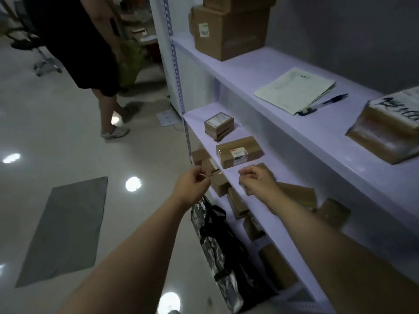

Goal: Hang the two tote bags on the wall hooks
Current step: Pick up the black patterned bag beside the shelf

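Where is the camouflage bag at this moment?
In the head view, the camouflage bag hangs low at the front edge of the shelf unit, just below the left hand, above the floor.

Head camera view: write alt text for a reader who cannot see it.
Two bare hands, left hand and right hand, reach toward the edge of a pale shelf stocked with small cardboard boxes. A camouflage tote bag hangs below them, and another person stands behind.
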